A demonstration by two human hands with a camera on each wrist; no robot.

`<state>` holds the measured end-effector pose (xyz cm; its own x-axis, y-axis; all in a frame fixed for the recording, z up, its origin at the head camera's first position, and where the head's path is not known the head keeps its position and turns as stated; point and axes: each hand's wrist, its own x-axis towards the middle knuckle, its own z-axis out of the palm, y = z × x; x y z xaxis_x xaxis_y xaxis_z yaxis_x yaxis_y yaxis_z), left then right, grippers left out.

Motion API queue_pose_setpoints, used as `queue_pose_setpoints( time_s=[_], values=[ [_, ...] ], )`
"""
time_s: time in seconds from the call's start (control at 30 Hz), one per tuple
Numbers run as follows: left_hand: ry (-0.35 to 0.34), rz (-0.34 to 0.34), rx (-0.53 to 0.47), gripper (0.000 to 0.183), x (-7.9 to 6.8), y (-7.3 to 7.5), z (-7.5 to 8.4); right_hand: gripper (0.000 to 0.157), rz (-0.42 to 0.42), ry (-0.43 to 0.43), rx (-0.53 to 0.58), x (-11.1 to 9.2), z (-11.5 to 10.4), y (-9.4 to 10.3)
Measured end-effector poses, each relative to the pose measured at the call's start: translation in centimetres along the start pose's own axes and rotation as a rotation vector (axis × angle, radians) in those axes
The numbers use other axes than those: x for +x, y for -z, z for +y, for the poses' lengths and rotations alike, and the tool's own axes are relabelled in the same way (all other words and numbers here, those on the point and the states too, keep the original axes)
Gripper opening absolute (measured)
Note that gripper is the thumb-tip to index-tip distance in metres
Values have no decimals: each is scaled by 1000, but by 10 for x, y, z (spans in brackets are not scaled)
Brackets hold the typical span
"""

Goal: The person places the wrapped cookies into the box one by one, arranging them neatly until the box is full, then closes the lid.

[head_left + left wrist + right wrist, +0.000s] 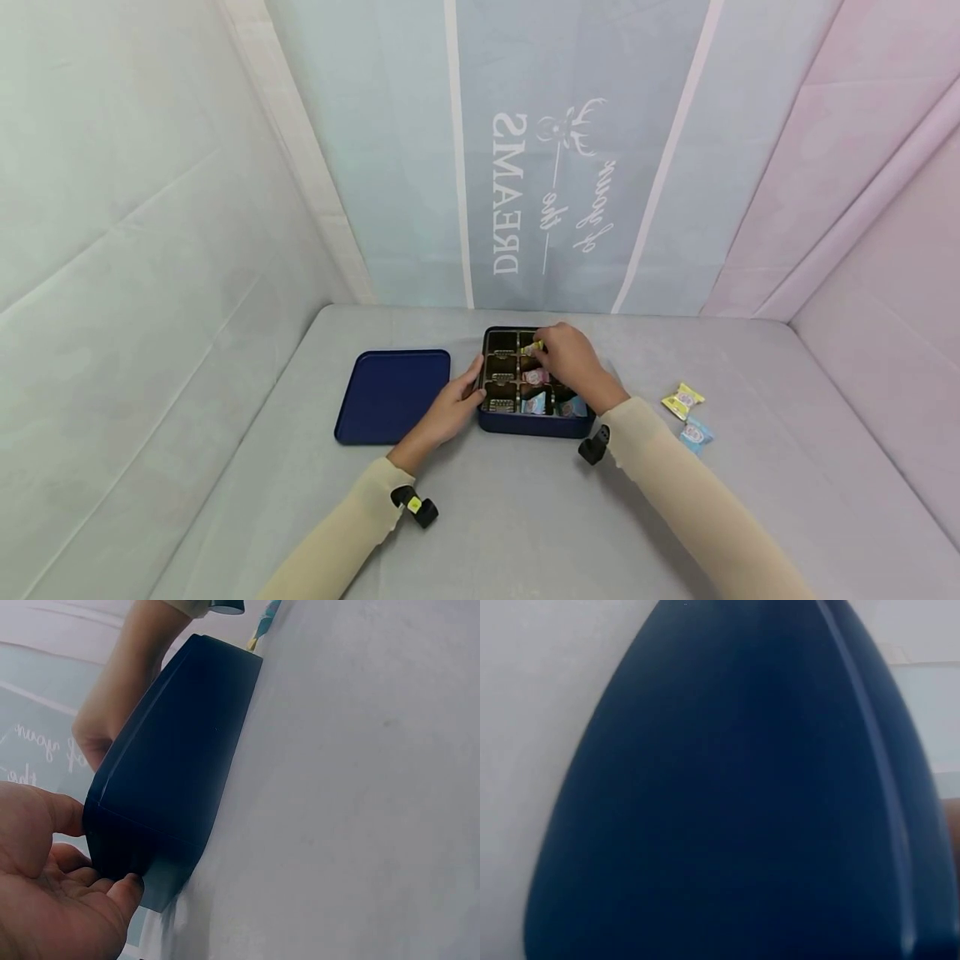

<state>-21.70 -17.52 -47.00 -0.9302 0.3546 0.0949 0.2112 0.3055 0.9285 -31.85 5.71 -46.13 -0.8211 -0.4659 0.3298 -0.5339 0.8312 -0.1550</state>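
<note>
Left hand (448, 408) grips left edge of box (536, 426); right hand (576, 364) seemingly pinches yellow candy (531, 348) near box's far edge.

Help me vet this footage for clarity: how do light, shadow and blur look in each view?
Head: soft light, shadow beside the right sleeve; left wrist: the box dark, hazy shadow at its lower end on the table; right wrist: soft focus, pale glint along the box.

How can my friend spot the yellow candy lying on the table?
On the grey table, find the open dark blue box. To its right, the yellow candy lies just beyond a light blue candy. Its yellow wrapper sets it apart from that blue neighbour, and nobody is touching it.
</note>
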Motion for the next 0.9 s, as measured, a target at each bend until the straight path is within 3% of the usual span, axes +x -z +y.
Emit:
queue_pose_setpoints(
  time_s=[0.3, 0.67, 0.73, 0.9],
  values=[
    [13, -6, 0, 62, 3, 0, -1, 13, 27, 10, 22, -3, 5, 2],
    [-8, 11, 28, 63, 14, -5, -39, 16, 41, 39, 48, -9, 9, 4],
    [-11, 9, 16, 63, 14, -5, -39, 17, 38, 41, 52, -10, 8, 7],
    [2, -10, -13, 63, 5, -1, -14, 17, 39, 32, 58, -18, 10, 16]
  ],
)
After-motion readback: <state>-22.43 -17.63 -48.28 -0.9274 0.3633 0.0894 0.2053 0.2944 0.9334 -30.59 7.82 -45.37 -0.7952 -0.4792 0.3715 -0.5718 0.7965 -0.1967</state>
